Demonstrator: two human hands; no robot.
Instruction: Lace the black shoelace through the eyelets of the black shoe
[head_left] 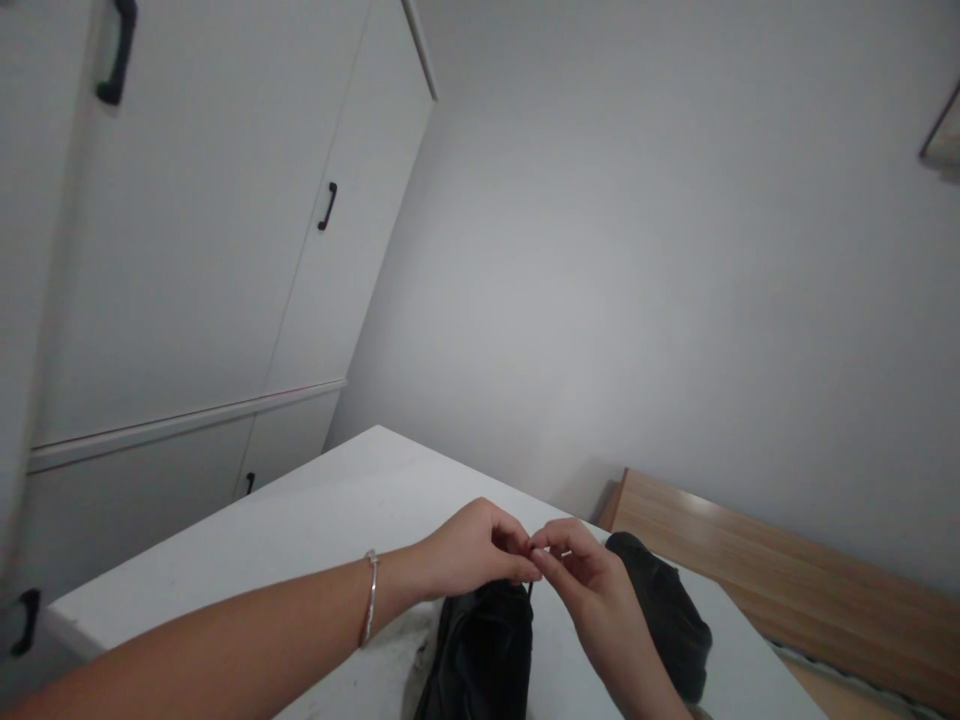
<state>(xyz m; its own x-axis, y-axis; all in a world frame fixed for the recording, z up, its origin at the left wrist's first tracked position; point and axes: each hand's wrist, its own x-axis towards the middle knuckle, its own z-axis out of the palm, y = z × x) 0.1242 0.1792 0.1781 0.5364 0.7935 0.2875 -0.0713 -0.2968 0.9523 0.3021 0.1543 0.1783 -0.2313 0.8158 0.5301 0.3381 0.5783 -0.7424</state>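
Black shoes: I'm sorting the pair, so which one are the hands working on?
The nearer black shoe, under both the left hand and right hand; the other shoe lies behind, untouched.

Two bare forearms & hands of one person, seen from the wearer's own head cam. Left hand [472, 550]: no sleeve in view, arm uncovered up to the frame edge. A thin silver bangle [370, 598] circles the left wrist, well back from the fingertips; plain, smooth metal, no charms visible. Right hand [592, 590]: bare too, no ring, watch or band visible, w/ only a short stretch of forearm showing. Nails look short, unpainted; too small to tell more.
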